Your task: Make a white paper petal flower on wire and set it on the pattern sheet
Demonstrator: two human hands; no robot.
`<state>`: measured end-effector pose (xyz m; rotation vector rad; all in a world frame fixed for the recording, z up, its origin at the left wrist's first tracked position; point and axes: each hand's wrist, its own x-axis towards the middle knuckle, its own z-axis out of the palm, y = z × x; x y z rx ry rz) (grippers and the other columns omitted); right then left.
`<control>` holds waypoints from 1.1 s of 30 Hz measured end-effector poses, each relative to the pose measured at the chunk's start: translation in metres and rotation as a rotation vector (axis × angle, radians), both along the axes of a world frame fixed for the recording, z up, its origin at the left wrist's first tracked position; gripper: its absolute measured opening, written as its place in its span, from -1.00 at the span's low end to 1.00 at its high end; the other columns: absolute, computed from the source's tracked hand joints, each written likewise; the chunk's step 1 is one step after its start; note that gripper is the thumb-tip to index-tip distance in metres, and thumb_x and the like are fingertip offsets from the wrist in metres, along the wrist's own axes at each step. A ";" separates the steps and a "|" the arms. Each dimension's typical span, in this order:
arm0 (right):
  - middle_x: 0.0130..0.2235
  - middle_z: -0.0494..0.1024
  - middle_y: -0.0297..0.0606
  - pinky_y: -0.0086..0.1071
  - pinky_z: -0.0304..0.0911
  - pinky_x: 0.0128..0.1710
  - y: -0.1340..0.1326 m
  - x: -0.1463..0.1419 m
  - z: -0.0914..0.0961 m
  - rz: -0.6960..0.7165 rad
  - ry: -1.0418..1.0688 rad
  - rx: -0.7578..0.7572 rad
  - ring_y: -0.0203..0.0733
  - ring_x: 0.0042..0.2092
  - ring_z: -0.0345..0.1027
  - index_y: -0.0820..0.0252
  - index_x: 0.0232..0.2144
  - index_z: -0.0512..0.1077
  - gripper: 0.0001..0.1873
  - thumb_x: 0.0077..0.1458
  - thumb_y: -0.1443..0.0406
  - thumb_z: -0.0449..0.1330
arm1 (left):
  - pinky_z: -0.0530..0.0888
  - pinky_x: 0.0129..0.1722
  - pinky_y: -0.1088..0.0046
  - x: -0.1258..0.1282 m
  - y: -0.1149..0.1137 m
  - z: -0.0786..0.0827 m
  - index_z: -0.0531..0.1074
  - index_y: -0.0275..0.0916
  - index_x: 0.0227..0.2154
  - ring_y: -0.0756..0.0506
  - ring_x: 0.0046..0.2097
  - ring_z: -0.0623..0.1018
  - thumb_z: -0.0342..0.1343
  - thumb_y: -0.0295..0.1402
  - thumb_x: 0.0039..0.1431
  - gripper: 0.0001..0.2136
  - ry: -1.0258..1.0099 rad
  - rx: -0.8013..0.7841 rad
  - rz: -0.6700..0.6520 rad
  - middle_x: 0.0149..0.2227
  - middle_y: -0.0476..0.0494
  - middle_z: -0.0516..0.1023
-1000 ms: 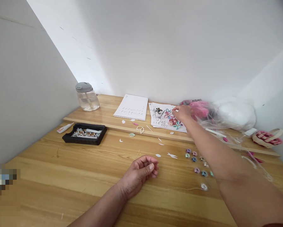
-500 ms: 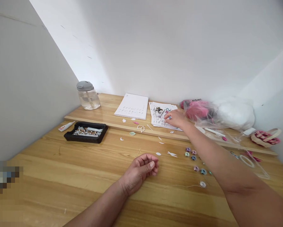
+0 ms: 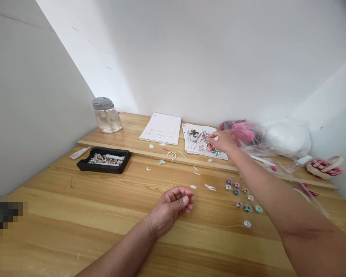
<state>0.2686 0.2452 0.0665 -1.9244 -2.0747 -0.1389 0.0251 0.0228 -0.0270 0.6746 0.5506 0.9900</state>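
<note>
My right hand (image 3: 223, 141) reaches over a stack of white sheets (image 3: 221, 156) on the raised ledge. Its thumb and forefinger are pinched at the edge of a pink and blue flower-shaped ornament (image 3: 204, 138). Close below its fingers lie a red flower ornament (image 3: 210, 147) and a teal one (image 3: 216, 152). A silvery flower (image 3: 202, 148) and a dark gold piece (image 3: 194, 133) rest on the same sheets. On the tabletop my left hand (image 3: 173, 206) lies on its side, fingers curled in and thumb against them, with nothing visible inside.
Thread bobbins (image 3: 248, 208) lie below my right forearm. White paper cut-outs (image 3: 209, 187) are scattered mid-table. Leftward stand a black tray of beads (image 3: 123, 163), a glue tube (image 3: 79, 153) and a water bottle (image 3: 107, 119). Bags of stuffing (image 3: 286, 136) and a small basket (image 3: 324, 168) sit at right.
My right hand has shifted to the right and slightly up, uncovering the red, teal and silvery flowers. My left hand has stayed in place.
</note>
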 end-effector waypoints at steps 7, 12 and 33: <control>-0.20 0.63 -0.31 -0.37 0.21 -0.27 0.007 0.030 0.012 -0.041 0.021 -0.092 -0.13 -0.17 0.43 0.04 -0.25 0.61 -0.78 0.09 0.25 0.17 | 0.36 -0.28 0.49 0.000 0.000 0.002 0.47 -0.31 -0.23 0.02 -0.31 0.48 0.27 -0.34 0.07 -0.78 0.007 0.003 0.001 -0.27 -0.16 0.48; -0.17 0.62 -0.32 -0.35 0.23 -0.23 0.004 0.030 0.004 -0.036 0.019 -0.190 -0.10 -0.14 0.43 -0.01 -0.22 0.61 -0.75 0.05 0.29 0.20 | 0.36 -0.27 0.49 0.000 0.000 0.002 0.47 -0.31 -0.22 0.02 -0.31 0.48 0.26 -0.34 0.08 -0.78 0.012 0.006 -0.001 -0.26 -0.17 0.49; -0.16 0.62 -0.27 -0.47 0.27 -0.26 0.002 0.030 0.001 0.032 0.204 -0.237 -0.20 -0.18 0.47 0.15 -0.22 0.56 -0.77 0.04 0.30 0.21 | 0.34 -0.26 0.46 0.000 0.000 0.004 0.48 -0.30 -0.24 0.01 -0.31 0.48 0.31 -0.30 0.04 -0.75 0.022 -0.010 0.006 -0.27 -0.16 0.49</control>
